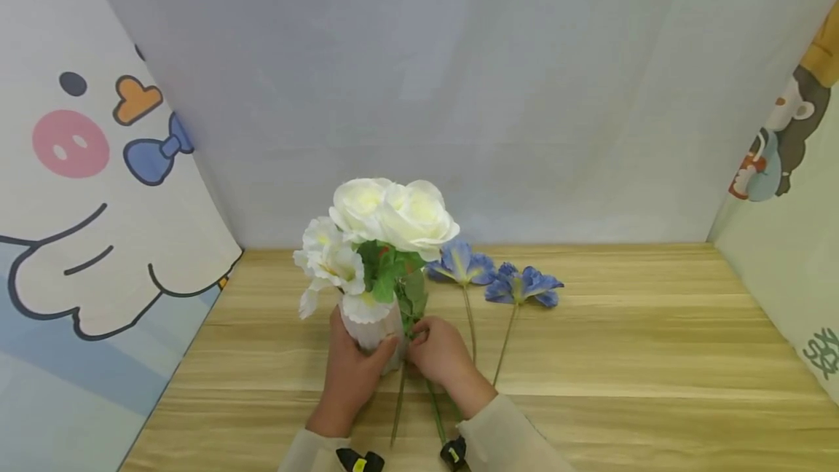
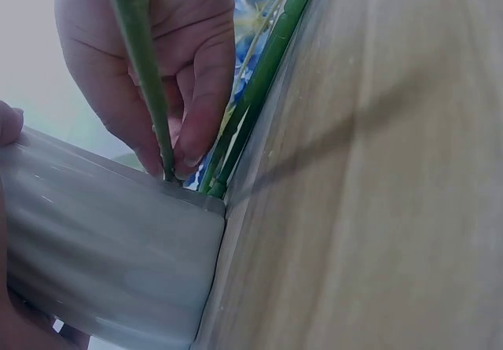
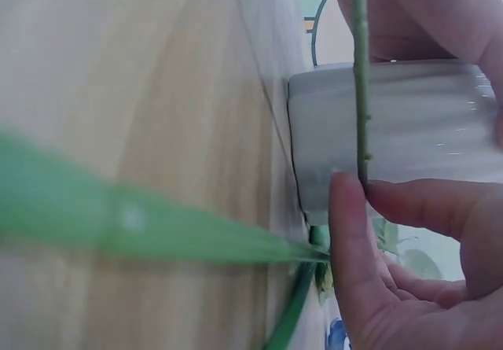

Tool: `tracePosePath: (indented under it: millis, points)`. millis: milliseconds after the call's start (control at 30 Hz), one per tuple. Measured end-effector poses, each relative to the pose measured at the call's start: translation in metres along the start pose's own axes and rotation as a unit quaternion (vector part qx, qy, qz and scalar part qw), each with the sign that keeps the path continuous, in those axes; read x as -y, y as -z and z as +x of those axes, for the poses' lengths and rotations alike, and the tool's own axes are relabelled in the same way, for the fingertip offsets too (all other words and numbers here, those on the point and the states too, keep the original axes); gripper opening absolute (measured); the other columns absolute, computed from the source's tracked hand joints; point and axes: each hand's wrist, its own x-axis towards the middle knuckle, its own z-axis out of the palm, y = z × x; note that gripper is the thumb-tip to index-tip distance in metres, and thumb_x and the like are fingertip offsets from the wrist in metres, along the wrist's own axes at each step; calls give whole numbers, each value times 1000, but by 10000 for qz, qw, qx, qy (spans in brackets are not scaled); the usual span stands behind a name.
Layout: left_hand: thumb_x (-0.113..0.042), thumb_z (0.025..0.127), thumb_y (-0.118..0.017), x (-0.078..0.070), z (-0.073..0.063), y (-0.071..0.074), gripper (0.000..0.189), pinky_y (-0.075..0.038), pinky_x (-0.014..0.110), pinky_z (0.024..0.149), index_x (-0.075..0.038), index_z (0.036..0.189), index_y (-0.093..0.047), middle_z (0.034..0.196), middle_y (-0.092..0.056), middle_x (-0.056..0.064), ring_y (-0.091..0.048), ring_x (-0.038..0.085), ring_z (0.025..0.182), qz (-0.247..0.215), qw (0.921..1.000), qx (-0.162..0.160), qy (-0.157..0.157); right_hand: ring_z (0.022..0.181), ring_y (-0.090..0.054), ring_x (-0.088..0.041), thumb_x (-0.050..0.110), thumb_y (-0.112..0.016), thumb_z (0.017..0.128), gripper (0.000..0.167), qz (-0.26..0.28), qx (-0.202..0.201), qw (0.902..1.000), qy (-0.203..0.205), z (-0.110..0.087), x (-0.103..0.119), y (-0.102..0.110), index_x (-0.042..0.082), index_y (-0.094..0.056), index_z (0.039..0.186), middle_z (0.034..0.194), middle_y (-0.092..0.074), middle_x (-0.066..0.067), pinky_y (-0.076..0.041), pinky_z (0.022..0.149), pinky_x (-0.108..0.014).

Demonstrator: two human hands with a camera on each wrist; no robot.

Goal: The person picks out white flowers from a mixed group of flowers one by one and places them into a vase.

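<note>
A ribbed white vase (image 1: 376, 332) stands on the table, and my left hand (image 1: 352, 370) grips its side with the thumb across the front. Two large white roses (image 1: 419, 215) and ruffled white flowers (image 1: 331, 261) show above the vase. My right hand (image 1: 442, 355) is close against the vase's right side. In the right wrist view, its thumb and index finger pinch the lower end of a thin green stem (image 3: 361, 98). This stem crosses in front of the vase wall; which bloom it carries I cannot tell.
Two blue flowers (image 1: 524, 286) lie on the wooden table (image 1: 642, 341) to the right, their stems pointing toward me. Thicker green stems (image 2: 271, 71) lie by the vase base. Behind the table hangs a grey cloth (image 1: 524, 93); printed cartoon panels (image 1: 85, 253) flank it.
</note>
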Motion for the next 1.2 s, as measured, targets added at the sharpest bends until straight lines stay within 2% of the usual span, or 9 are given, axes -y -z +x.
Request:
tracePosePath:
  millis: [133, 233, 333, 567, 767, 933, 1033, 1200]
  points:
    - [-10, 85, -83, 0, 0, 0, 94, -37, 54, 105, -9, 156, -21, 145, -43, 13, -49, 29, 126, 19, 10000, 8, -43, 65, -67, -19, -2, -69, 86, 42, 773, 163, 9968, -73, 1, -6, -3, -11, -59, 126, 87, -64, -9, -57, 64, -36]
    - [-10, 85, -82, 1, 0, -1, 94, -38, 55, 104, -9, 157, -21, 145, -43, 14, -49, 29, 125, 12, 10000, 23, -72, 62, -67, -21, -7, -65, 85, 42, 1390, 313, 9896, -207, 1, -7, -5, -13, -56, 126, 89, -62, -13, -59, 62, -38]
    - [-11, 86, -82, 0, 0, -1, 93, -38, 55, 104, -9, 156, -21, 145, -43, 14, -50, 30, 125, 46, 9999, 26, -87, 61, -64, -21, -10, -64, 85, 39, 1706, 345, 9844, -274, 0, -6, -5, -13, -55, 123, 90, -60, -14, -59, 60, -39]
    - [-11, 85, -83, 1, 0, 0, 95, -37, 53, 106, -11, 156, -21, 145, -45, 13, -49, 28, 127, 71, 9999, -33, 71, 60, -61, -22, -9, -62, 88, 31, 1769, 325, 9833, -264, -3, -1, -3, -10, -55, 118, 89, -58, -13, -59, 58, -39]
    - [-11, 85, -83, 0, 0, -1, 94, -38, 52, 105, -11, 156, -22, 144, -46, 12, -49, 27, 125, 12, 10000, -6, 48, 58, -63, -21, -9, -63, 85, 33, 1795, 169, 9833, -266, -3, -4, -3, -9, -58, 118, 92, -60, -14, -59, 58, -38]
    - [-12, 86, -83, 1, 0, -1, 93, -37, 52, 105, -11, 156, -22, 145, -45, 12, -49, 26, 126, -11, 10000, 16, 35, 58, -61, -20, -11, -62, 85, 35, 2093, 77, 9777, -150, -3, -4, -1, -11, -57, 120, 94, -57, -14, -59, 58, -38]
    - [-12, 86, -83, 2, 0, -1, 93, -37, 53, 106, -11, 156, -21, 146, -45, 12, -48, 27, 128, 20, 10000, 2, 32, 62, -60, -20, -12, -61, 88, 35, 2202, 111, 9754, -72, -7, -1, 5, -12, -55, 122, 95, -54, -14, -59, 59, -38]
    - [-11, 86, -83, 2, 0, 0, 95, -37, 53, 106, -12, 157, -20, 146, -45, 12, -48, 27, 127, 59, 10000, -25, 50, 69, -60, -22, -9, -59, 93, 33, 2100, 169, 9774, 150, -14, 3, 12, -12, -51, 126, 99, -53, -15, -59, 61, -39]
